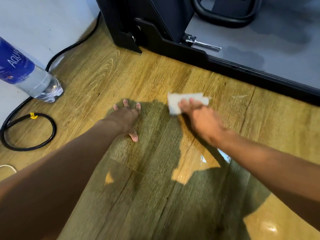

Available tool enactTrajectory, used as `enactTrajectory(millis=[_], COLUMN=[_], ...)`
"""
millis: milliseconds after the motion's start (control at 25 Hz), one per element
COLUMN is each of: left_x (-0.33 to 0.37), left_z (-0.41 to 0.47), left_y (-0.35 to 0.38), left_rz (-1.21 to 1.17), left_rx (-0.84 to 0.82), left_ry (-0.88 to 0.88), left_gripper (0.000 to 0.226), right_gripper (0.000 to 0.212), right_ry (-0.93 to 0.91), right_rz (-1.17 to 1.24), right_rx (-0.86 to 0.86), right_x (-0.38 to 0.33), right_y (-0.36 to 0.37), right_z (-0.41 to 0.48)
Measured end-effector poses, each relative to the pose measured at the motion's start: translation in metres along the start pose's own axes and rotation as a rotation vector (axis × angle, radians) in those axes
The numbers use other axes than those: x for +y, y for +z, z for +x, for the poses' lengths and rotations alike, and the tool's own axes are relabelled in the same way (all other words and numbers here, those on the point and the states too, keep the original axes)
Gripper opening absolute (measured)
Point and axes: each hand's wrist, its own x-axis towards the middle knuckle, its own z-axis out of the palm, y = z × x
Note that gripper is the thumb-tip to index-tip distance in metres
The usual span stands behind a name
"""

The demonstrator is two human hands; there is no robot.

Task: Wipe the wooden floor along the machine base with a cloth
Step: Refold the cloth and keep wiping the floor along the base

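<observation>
Across centre frame, wooden floor point(155, 75), wiping step in hand; at 1 o'clock, black machine base point(173, 44). At 9 o'clock of centre, left hand point(127, 118), fingers spread flat, bracing. At 3 o'clock, right hand point(199, 118), fingers laid flat over white cloth point(174, 101); next, probably strokes nearer the base edge.

Wooden floor point(138, 75) strip open along machine base point(242, 70), water bottle point(31, 77) and coiled cable point(52, 129) crowding the left side
</observation>
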Motion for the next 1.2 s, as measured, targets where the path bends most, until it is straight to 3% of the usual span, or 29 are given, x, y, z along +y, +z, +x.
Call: enactTrajectory(millis=[120, 160, 200, 320, 400, 600, 640, 720, 800, 840, 960, 1040, 1120, 1200], left_x=[-0.002, -0.003, -0.004, -0.003, -0.001, 0.002, 0.004, 0.006, 0.009, 0.012, 0.024, 0.041, 0.057, 0.071], left_z=[0.004, 0.006, 0.006, 0.003, 0.001, -0.003, -0.004, -0.008, -0.01, -0.01, -0.008, -0.005, -0.003, 0.0], left_y=[0.003, 0.004, 0.003, 0.003, 0.003, 0.003, 0.002, 0.001, 0.001, 0.002, 0.01, 0.016, 0.017, 0.015], left_rz=[0.0, -0.001, -0.004, -0.023, -0.015, -0.003, 0.011, 0.055, 0.079, 0.072, -0.072, -0.121, -0.121, -0.074], left_rx=[0.012, 0.01, 0.011, 0.007, 0.011, 0.021, 0.03, 0.067, 0.097, 0.104, 0.136, 0.17, 0.147, 0.081], left_ry=[0.006, 0.008, 0.007, -0.014, -0.029, -0.051, -0.051, -0.05, -0.042, -0.031, 0.026, 0.094, 0.119, 0.1], left_gripper=[0.132, 0.132, 0.132, 0.13, 0.129, 0.128, 0.128, 0.128, 0.124, 0.121, 0.106, 0.102, 0.108, 0.117], right_gripper=[0.043, 0.052, 0.062, 0.049, 0.045, 0.055, 0.053, 0.052, 0.084, 0.085, 0.036, 0.046, 0.048, 0.056], right_ry=[-0.354, -0.373, -0.298, 0.021, 0.047, -0.514, -0.479, -0.216, -0.088, -0.087, -0.183, -0.394, -0.52, -0.293], right_rz=[-0.039, -0.058, -0.042, -0.087, -0.07, -0.046, -0.039, -0.05, -0.086, -0.139, -0.07, -0.039, -0.089, -0.066], right_rx=[-0.162, -0.173, -0.158, -0.1, -0.171, -0.439, -0.411, -0.307, -0.141, -0.149, -0.199, -0.246, -0.16, -0.086], right_x=[-0.027, -0.023, -0.017, -0.003, -0.019, -0.068, -0.06, -0.043, -0.042, -0.048, -0.074, -0.068, -0.043, -0.02], right_y=[0.007, 0.0, -0.01, -0.017, -0.007, 0.013, 0.007, -0.005, -0.008, -0.007, 0.008, 0.013, 0.007, -0.007], right_z=[-0.062, -0.059, -0.047, -0.021, -0.043, -0.135, -0.126, -0.097, -0.088, -0.097, -0.169, -0.201, -0.185, -0.146])
